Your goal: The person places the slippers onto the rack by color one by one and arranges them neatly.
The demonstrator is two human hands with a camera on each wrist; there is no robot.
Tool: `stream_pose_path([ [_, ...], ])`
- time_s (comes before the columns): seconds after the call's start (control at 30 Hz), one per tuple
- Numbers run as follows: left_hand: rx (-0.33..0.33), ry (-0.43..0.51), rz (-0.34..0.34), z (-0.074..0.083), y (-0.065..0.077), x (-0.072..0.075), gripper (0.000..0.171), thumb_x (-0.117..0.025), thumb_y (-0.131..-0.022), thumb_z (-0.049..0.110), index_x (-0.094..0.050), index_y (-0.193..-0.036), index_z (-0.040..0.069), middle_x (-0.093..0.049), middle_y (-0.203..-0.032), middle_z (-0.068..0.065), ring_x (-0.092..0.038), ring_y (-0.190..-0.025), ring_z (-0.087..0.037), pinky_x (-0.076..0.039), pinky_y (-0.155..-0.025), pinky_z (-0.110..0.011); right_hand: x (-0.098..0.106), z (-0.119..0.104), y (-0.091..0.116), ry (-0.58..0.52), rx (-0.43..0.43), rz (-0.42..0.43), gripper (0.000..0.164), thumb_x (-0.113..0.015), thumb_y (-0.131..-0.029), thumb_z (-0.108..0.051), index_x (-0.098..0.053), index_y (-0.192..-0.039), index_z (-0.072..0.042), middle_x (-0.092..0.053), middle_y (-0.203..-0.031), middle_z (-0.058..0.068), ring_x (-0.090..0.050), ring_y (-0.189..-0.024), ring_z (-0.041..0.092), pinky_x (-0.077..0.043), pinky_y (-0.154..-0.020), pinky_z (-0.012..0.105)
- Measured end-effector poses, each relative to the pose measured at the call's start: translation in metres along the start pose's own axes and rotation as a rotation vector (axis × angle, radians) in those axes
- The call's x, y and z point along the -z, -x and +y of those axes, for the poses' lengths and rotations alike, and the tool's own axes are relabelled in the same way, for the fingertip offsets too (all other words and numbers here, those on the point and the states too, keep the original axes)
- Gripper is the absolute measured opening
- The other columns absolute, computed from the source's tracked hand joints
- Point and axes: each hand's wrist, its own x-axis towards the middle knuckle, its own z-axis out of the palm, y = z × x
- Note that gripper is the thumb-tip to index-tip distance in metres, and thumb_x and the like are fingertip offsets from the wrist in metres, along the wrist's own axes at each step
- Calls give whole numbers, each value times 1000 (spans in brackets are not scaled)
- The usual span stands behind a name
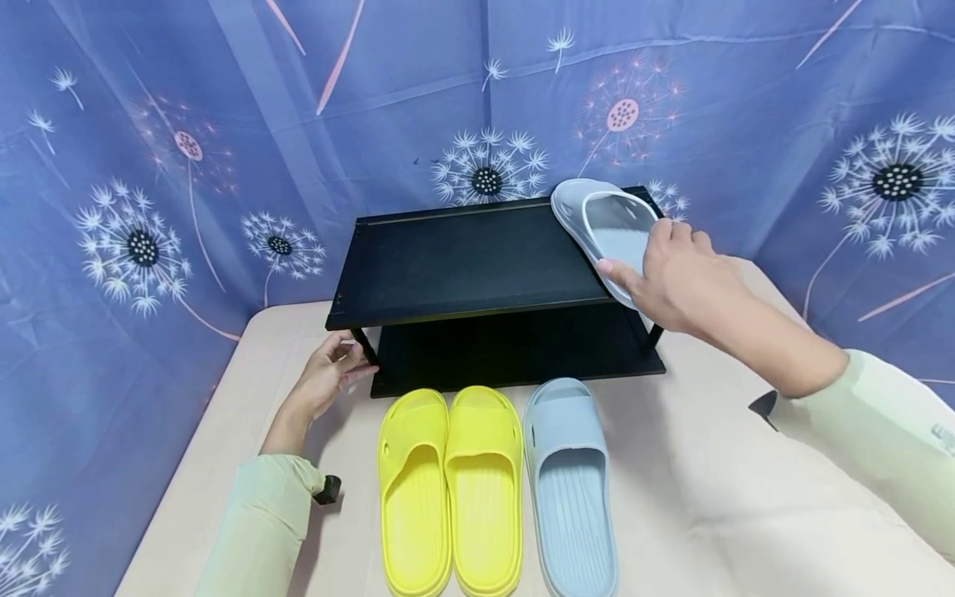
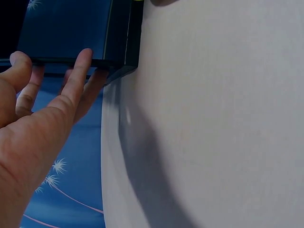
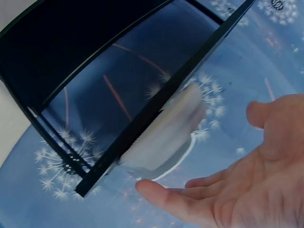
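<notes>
right hand (image 1: 682, 274): spread pretty wide around the heel of one blue slipper (image 1: 578, 207), can't tell if it's really gripping | slipper's on the black rack (image 1: 455, 257), top shelf | left hand (image 1: 324, 369): fingers mostly straight, touching the rack's side, nothing picked up | between the hands, closer in: yellow slippers (image 1: 418, 518), other blue slipper (image 1: 574, 489)

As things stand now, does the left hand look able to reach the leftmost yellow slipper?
Probably yes. The left hand touches the left side of the black rack, and the leftmost yellow slipper lies close by, in front of the rack, with nothing visible between hand and slipper.
</notes>
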Motion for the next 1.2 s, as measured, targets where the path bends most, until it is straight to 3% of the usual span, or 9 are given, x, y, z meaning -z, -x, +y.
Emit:
stream_pose_path([
  [0.17, -5, 10, -2, -1, 0, 0, 19, -56, -96, 24, -44, -104, 12, -39, -101, -8, -62, -104, -38, -44, -102, -50, -3, -2, 27, -60, 92, 169, 69, -34, -101, -51, -36, -110, 18, -39, -103, 35, -35, -98, 50, -37, -82, 61],
  [0.33, -8, 6, -1, -1, 0, -1, 20, -56, -96, 24, -43, -105, 11, -40, -101, -9, -62, -102, -35, -44, -101, -49, -4, -2, 48, -91, 118, 220, 63, -36, -100, -52, -39, -101, 11, -40, -95, 27, -36, -93, 45, -38, -76, 56],
  [0.5, -12, 1, -1, -1, 0, -1, 22, -55, -96, 25, -43, -105, 9, -39, -100, -9, -62, -100, -32, -45, -101, -48, -4, -2, 67, -109, 90, 216, 67, -40, -95, -60, -43, -109, 5, -47, -99, 22, -46, -90, 39, -42, -60, 53],
  [0.67, -16, -7, 3, -1, 0, -2, 21, -55, -96, 24, -43, -105, 9, -39, -100, -9, -62, -100, -32, -46, -100, -47, -11, -5, 88, -108, 104, 220, 75, -47, -91, -65, -43, -118, 6, -53, -100, 22, -53, -83, 37, -45, -54, 53],
  [0.97, -19, -9, 10, -1, 0, -3, 18, -54, -96, 24, -46, -107, 12, -39, -102, -10, -61, -101, -31, -45, -101, -49, -36, -7, 116, -139, 119, 151, 84, -54, -86, -67, -38, -128, 3, -55, -108, 24, -57, -90, 38, -48, -54, 55],
  [1.2, -17, -2, 8, -2, 0, -3, 19, -55, -96, 24, -46, -107, 12, -39, -104, -10, -59, -103, -32, -43, -102, -50, -55, -9, 131, -165, 99, 88, 96, -52, -85, -70, -34, -137, 8, -51, -125, 28, -55, -108, 42, -50, -67, 62],
])
